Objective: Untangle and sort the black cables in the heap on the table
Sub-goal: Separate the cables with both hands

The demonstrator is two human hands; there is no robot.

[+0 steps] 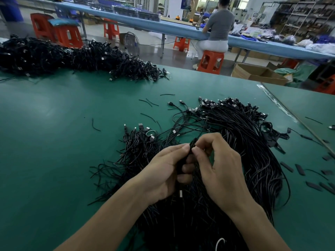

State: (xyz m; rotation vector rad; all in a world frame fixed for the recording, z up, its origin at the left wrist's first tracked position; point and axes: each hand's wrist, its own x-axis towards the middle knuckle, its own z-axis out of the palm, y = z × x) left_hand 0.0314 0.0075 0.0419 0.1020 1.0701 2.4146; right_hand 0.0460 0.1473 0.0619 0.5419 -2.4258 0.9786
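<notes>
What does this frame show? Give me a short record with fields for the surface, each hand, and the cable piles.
surface: green table
left hand: grips a cable bunch, fingers curled round it
right hand: pinches the same bunch near its top
near heap: black cables under and beyond both hands, plugs fanned at the far edge
far heap: larger black pile at the table's far left
loose: flat black pieces at right

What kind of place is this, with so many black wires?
Probably a cable factory workshop: heaps of black cables on a green table, a long blue workbench with orange stools, and stocked shelves.
</notes>
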